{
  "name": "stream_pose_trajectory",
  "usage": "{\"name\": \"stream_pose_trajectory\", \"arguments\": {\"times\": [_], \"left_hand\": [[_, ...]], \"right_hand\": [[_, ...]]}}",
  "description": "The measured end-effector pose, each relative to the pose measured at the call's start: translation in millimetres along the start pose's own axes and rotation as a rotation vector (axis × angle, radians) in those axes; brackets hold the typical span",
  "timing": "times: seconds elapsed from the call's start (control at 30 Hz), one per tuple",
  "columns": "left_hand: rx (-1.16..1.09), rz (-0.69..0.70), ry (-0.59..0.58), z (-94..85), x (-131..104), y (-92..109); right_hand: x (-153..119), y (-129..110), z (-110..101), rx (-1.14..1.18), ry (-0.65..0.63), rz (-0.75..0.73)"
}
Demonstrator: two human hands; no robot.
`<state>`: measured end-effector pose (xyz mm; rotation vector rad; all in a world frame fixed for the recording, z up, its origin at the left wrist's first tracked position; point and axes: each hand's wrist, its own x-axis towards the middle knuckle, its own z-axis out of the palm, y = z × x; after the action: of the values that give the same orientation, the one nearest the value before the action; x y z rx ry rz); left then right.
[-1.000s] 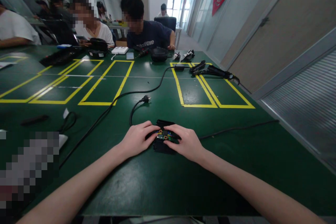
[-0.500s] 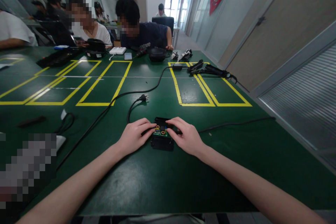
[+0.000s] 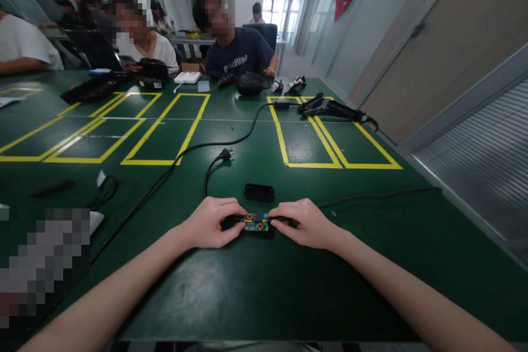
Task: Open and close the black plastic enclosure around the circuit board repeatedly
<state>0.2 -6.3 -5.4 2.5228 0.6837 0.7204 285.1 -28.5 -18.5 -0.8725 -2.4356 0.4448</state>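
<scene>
A small green circuit board [image 3: 254, 226] with copper-wound coils and coloured wires lies between my two hands. My left hand [image 3: 216, 222] pinches its left end, where a black cable comes in. At the right end, the thumb and fingers of my right hand [image 3: 304, 222] close on the board beside another black cable. Below the board shows a dark strip of a black case half [image 3: 264, 235], mostly covered; whether they touch I cannot tell. The other black case half [image 3: 259, 192], a shallow open shell, rests on the table just beyond the board.
A black cable with a plug [image 3: 225, 154] lies beyond my left hand. A longer black cable [image 3: 214, 144] crosses the green table [image 3: 198, 297]. Yellow tape outlines, black tools [image 3: 338, 110] and a black case [image 3: 249, 83] are farther off. Several people sit opposite.
The board has come toward me, away from the far case half and over the near one. Both hands moved with it. A person opposite has sat up.
</scene>
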Motion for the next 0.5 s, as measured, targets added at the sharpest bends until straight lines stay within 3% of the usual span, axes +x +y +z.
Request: {"name": "stream_pose_trajectory", "arguments": {"times": [0.5], "left_hand": [[0.079,0.01,-0.051,3.6,-2.2,0.1]], "right_hand": [[0.9,-3.1,-4.0,0.003,0.004,-0.063]]}}
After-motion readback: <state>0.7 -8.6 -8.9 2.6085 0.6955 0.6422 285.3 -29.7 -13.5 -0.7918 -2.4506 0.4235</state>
